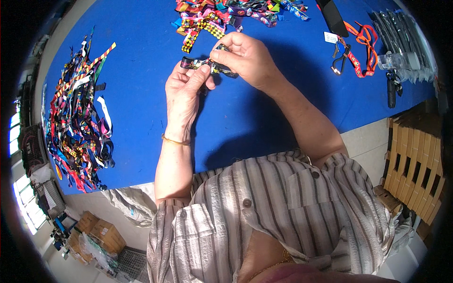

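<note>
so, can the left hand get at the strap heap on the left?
Probably: no obstacle shows between the left hand and the strap heap, though that hand holds a dark patterned strap.

Both hands in close, side by side, and it's 2 pinches at once! The left hand (185, 89) sits lower and nearer the body, its left thumb (202, 72) pressing down, fingers curled underneath, 1 fingertip peeping out to the thumb's right. Just beyond it and rightward, the right hand (249, 57): right thumb (221, 57) stretched left, index finger (225, 40) bent down toward it. Left wrist (179, 133) nearly straight, left forearm (174, 167) running almost directly back from its hand. The right forearm (309, 115) slants off behind its own hand, rightward and bodyward.
</note>
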Tool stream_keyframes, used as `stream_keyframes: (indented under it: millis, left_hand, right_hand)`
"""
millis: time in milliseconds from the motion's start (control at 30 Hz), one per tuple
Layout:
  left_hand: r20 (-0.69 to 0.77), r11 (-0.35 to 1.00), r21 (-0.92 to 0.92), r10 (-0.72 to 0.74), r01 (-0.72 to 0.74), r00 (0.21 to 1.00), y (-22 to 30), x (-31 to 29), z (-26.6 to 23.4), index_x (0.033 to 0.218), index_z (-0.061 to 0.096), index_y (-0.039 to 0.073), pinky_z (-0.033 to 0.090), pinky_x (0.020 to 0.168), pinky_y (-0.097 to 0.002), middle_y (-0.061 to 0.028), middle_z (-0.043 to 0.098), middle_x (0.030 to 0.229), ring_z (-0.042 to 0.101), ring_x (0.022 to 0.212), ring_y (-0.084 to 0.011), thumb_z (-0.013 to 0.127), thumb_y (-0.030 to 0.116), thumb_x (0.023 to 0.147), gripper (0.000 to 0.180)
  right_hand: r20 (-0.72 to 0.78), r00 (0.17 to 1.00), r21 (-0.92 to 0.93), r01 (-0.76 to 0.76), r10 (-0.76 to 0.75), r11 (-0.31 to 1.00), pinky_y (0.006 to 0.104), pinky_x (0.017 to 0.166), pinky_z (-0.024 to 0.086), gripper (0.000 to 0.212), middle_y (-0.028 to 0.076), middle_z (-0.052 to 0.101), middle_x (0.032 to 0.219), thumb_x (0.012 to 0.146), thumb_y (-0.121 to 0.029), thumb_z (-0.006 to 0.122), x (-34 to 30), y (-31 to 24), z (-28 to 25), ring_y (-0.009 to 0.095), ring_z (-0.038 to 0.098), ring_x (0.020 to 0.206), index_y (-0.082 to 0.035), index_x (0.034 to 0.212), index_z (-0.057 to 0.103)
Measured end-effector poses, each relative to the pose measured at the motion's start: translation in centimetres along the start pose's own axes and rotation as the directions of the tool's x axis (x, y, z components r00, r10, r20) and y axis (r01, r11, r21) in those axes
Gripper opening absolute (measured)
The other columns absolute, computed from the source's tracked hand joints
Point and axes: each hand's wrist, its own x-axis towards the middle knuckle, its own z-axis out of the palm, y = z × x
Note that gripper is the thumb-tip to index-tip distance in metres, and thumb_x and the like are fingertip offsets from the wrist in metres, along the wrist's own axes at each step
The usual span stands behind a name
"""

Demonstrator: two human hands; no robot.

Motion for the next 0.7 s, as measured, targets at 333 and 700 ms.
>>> stream_keyframes:
  millis: [333, 700]
  left_hand:
    - [-0.077, 1.0, -0.026, 0.003, -0.005, 0.997, 0.2, 0.8, -2.1, 0.096, 0.061, -0.002, 0.047, 0.05, -0.0232, -0.0087, 0.067, 0.078, 0.059, 0.056, -0.0113, 0.062, 0.008, 0.093, 0.01]
    - [0.146, 0.997, -0.068, -0.026, 0.037, 0.989, 0.9, 0.5, -1.3, 0.112, 0.053, -0.008, 0.062, 0.065, -0.0332, -0.0239, 0.068, 0.097, 0.072, 0.081, -0.027, 0.052, 0.009, 0.098, 0.022]
  right_hand:
    - [0.188, 0.951, -0.138, -0.221, 0.245, 0.965, 0.0218, 0.057, 0.045, 0.016, 0.006, 0.068, 0.084, 0.091, -0.014, 0.066, -0.3, -0.6, -0.2, 0.006, 0.057, 0.066, 0.001, 0.095, 0.061]
    - [0.184, 0.892, -0.503, -0.275, 0.412, 0.819, 0.0248, 0.06, 0.047, 0.018, 0.006, 0.065, 0.081, 0.093, -0.019, 0.059, 0.0, -1.9, -2.4, 0.01, 0.056, 0.065, -0.002, 0.097, 0.064]
